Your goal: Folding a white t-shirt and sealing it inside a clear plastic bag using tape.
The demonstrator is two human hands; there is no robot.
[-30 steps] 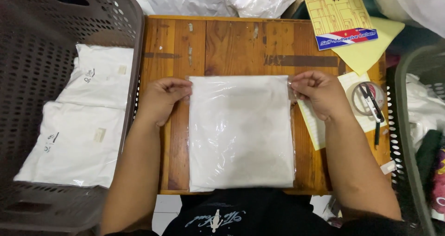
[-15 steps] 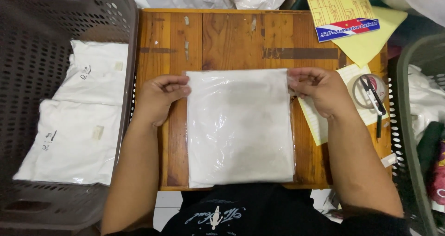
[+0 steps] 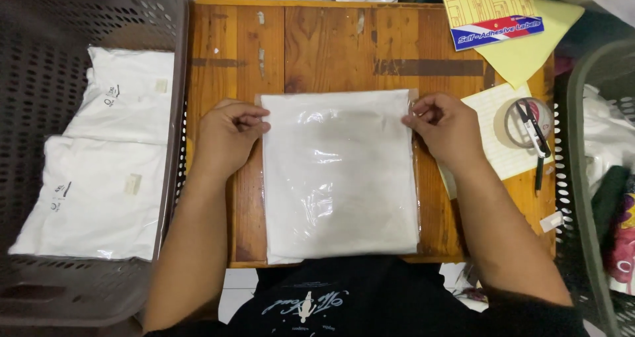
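Note:
A folded white garment in a clear plastic bag [image 3: 340,178] lies flat on the small wooden table [image 3: 317,46], reaching its near edge. My left hand [image 3: 228,138] pinches the bag's upper left corner. At the upper right corner, my right hand [image 3: 446,128] pinches the bag's edge with thumb and fingers. Both hands rest on the tabletop beside the bag.
A grey perforated basket [image 3: 40,59] at the left holds two bagged white garments [image 3: 106,171]. Right of the bag lie a lined paper [image 3: 499,138], a tape roll [image 3: 519,122] and a pen [image 3: 532,135]. A label pack [image 3: 496,29] and yellow sheets sit at the far right. Another basket [image 3: 595,178] stands right.
The bag's upper edge and both hands have shifted slightly toward the table's near side. Both hands keep their hold on the upper corners.

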